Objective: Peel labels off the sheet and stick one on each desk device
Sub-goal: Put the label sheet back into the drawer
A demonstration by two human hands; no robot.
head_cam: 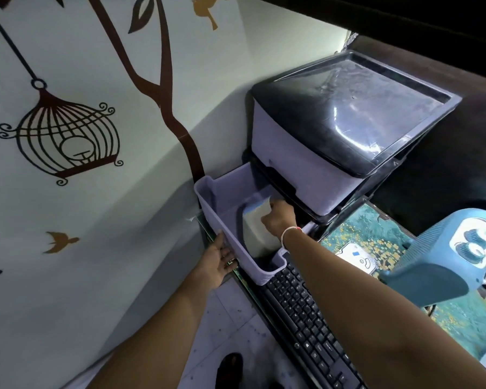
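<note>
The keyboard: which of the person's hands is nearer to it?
Left. The left hand rests on the tray's outer wall, near the keyboard's end; the right hand is deeper inside the tray.

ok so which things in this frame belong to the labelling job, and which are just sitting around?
Job:
- printer, keyboard and blue speaker: desk devices
- pulled-out printer tray, steadied by left hand
- white stack in the tray, gripped by right hand; label sheets or plain paper, unclear

Lying about:
- white gadget with a blue mark
- patterned desk cover
- birdcage wall decal

Bare forearms; white wristband (288, 233) w/ red, R wrist
</note>
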